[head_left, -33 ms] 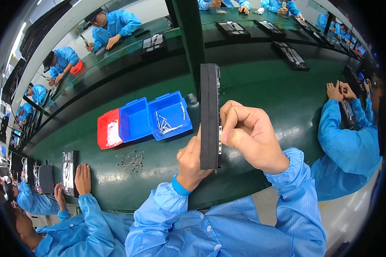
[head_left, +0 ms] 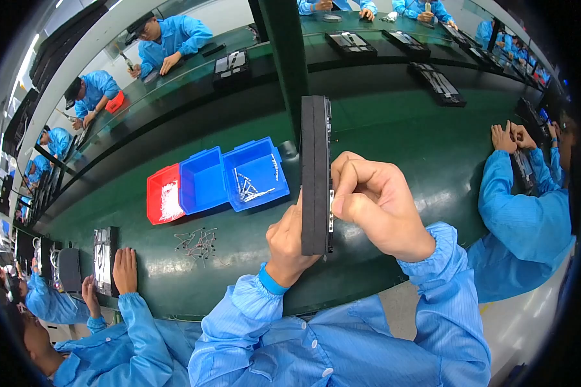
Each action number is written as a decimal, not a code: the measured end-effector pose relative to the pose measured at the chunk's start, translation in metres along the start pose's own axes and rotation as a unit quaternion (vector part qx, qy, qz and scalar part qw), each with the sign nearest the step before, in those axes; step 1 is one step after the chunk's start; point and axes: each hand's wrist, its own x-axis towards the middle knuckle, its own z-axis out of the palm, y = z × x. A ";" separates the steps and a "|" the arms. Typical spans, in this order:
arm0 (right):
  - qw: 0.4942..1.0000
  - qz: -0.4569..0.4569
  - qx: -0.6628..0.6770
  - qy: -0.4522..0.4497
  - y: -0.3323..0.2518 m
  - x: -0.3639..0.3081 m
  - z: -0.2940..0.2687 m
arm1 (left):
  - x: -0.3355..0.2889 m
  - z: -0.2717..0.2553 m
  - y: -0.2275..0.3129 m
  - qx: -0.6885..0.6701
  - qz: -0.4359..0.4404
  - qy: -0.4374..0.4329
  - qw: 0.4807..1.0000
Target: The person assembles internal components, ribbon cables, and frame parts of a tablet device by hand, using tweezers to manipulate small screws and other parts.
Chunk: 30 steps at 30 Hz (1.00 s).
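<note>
A thick black flat case point(head_left: 315, 177) stands on edge in front of me, its narrow side facing me. My left hand point(head_left: 286, 242) grips it from the left, with the fingers partly hidden behind the case. Against its right face, my right hand point(head_left: 377, 203) is closed in a pinch, thumb and index finger on a narrow pale strip point(head_left: 331, 218) with dark dots. What else lies between these fingertips is hidden. Left of the case is a blue bin point(head_left: 265, 151) holding several thin silvery-white strips point(head_left: 248, 189).
An empty-looking blue bin point(head_left: 200, 161) and a red bin point(head_left: 153, 206) of small white pieces adjoin it. Thin wires point(head_left: 197, 244) lie loose on the green table point(head_left: 252, 229). A green post point(head_left: 284, 58) rises beyond. Co-workers sit close on both sides point(head_left: 523, 206), handling similar cases.
</note>
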 end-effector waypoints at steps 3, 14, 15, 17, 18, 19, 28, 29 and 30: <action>1.000 0.002 0.007 0.005 0.000 0.001 0.001 | 0.000 0.002 -0.002 -0.018 0.000 0.002 1.000; 0.997 0.036 0.059 0.036 -0.003 0.005 0.001 | 0.005 0.005 0.003 -0.014 -0.025 0.039 0.999; 0.998 0.031 0.054 0.032 -0.002 0.005 0.000 | 0.003 0.005 0.002 -0.014 -0.028 0.039 0.999; 0.998 0.027 0.048 0.032 -0.002 0.004 -0.001 | 0.000 0.003 0.000 -0.004 -0.002 -0.001 1.000; 0.998 0.023 0.042 0.033 -0.002 0.003 -0.002 | 0.000 0.002 0.000 -0.004 -0.003 -0.001 1.000; 0.998 0.023 0.042 0.034 -0.002 0.004 -0.001 | 0.001 0.003 0.000 -0.017 -0.002 0.003 1.000; 0.998 0.017 0.059 0.018 0.001 0.003 0.003 | 0.001 0.003 -0.002 -0.024 0.002 0.025 0.999; 0.998 0.015 0.066 0.019 0.001 0.003 0.004 | 0.001 0.003 -0.002 -0.024 -0.001 0.024 0.999; 0.997 0.013 0.073 0.021 0.001 0.003 0.005 | 0.001 0.003 -0.002 -0.025 -0.002 0.024 0.999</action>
